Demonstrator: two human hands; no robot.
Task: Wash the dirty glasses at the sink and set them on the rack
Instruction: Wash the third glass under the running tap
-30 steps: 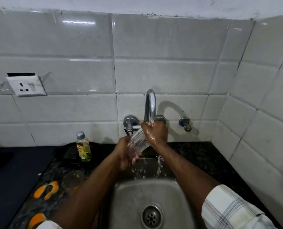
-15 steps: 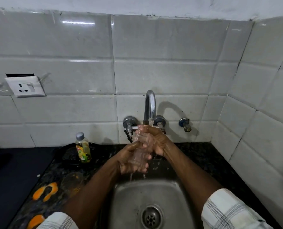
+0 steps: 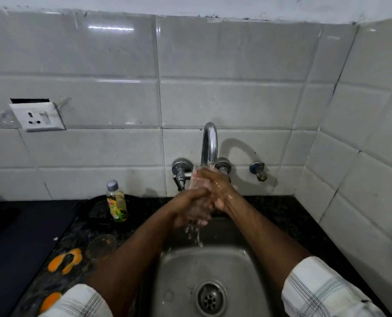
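Observation:
A clear drinking glass (image 3: pixel 196 177) stands nearly upright under the chrome tap (image 3: pixel 209 143), its mouth at the spout. My left hand (image 3: pixel 188 207) wraps its lower part. My right hand (image 3: pixel 215 186) grips its upper side from the right. Water drips from my hands into the steel sink (image 3: pixel 179 277). A second clear glass (image 3: pixel 100 247) with orange residue sits on the dark counter to the left of the sink, partly hidden by my left forearm.
A bottle of yellow dish liquid (image 3: pixel 117 202) stands on the counter by the wall. Orange-patterned cloth (image 3: pixel 64 260) lies at the counter's left front. A wall socket (image 3: pixel 38 116) hangs on the tiles. A second small tap (image 3: pixel 259 171) sticks out right of the faucet.
The glass went from tilted, mouth to the lower left, to nearly upright under the spout. My left hand slid up around its base and my right hand moved onto its upper side.

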